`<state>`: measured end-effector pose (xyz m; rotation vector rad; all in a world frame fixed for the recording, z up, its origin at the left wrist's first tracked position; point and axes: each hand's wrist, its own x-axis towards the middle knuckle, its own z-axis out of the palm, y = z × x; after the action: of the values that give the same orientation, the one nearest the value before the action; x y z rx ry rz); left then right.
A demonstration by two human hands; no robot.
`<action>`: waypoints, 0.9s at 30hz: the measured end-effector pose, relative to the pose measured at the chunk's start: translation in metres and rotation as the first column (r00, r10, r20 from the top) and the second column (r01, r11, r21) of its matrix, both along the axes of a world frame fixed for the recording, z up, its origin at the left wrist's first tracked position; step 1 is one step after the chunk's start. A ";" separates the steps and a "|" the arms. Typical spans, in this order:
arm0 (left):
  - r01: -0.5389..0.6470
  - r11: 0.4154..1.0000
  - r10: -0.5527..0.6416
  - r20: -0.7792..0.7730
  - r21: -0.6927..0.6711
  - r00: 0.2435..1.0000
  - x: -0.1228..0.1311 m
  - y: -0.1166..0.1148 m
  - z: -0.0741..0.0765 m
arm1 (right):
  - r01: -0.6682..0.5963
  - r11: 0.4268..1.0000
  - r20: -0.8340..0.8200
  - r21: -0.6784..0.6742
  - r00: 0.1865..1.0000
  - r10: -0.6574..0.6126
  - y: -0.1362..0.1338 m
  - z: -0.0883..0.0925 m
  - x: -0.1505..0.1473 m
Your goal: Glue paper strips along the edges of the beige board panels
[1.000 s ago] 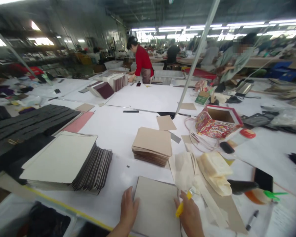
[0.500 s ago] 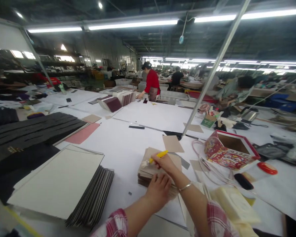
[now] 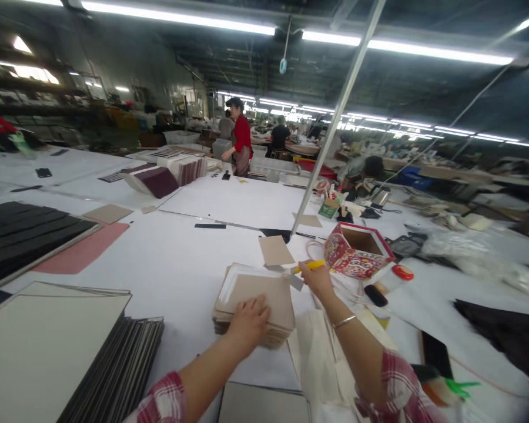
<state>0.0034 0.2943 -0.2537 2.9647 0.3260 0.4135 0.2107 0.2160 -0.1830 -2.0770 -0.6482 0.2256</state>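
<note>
Yellow brush [image 3: 311, 266] in right hand [image 3: 317, 281], fingers wrapped round handle, bristles at far right corner of tan board stack [image 3: 275, 294], contact unclear. White streak [image 3: 230, 286] along far and left edges. Left hand [image 3: 250, 320] open, palm-down on top, nothing gripped. All over white table [image 3: 171, 258].

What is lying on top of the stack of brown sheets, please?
The left grip rests on the top sheet, which has a glossy whitish band along its left and far edges. The surface under this grip cannot be seen.
</note>
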 end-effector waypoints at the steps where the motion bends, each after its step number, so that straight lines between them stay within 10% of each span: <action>1: 0.011 1.000 -0.011 -0.032 -0.001 0.999 0.004 0.004 0.005 | -0.064 0.998 0.103 -0.012 0.993 0.065 -0.010 0.001 -0.004; 5: 0.087 0.996 -0.087 -0.125 -0.004 0.988 0.013 0.012 0.023 | -0.408 0.870 0.479 -0.277 0.726 0.494 -0.057 -0.010 -0.053; 8: 0.126 0.992 -0.120 -0.147 0.028 0.982 0.011 0.012 0.031 | -0.470 0.812 0.481 -0.346 0.654 0.584 -0.104 -0.018 -0.098; 14: 0.272 0.959 -0.232 -0.336 0.075 0.913 0.008 0.013 0.045 | -0.156 0.980 0.315 0.125 0.943 0.109 -0.165 -0.017 -0.132; 18: 0.290 0.943 -0.245 -0.255 0.160 0.935 -0.005 0.009 0.066 | 0.078 0.944 -0.046 0.319 0.997 -0.067 -0.171 -0.025 -0.134; 21: 0.069 0.987 -0.099 0.206 0.148 0.974 -0.035 -0.004 0.097 | 0.072 0.909 -0.230 0.410 0.973 0.027 -0.163 -0.028 -0.145; 23: -0.103 0.991 0.133 0.547 -0.085 0.826 -0.058 -0.022 0.118 | 0.049 0.901 -0.309 0.431 0.946 0.096 -0.153 -0.025 -0.158; 27: 0.009 0.757 0.544 0.637 -0.654 0.547 -0.085 -0.076 0.131 | 0.044 0.869 -0.400 0.493 0.899 0.181 -0.140 -0.015 -0.179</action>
<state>-0.0817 0.2181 -0.1225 1.8109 0.6672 1.3507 0.0314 0.0760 -0.1976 -1.4418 -0.4445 0.4981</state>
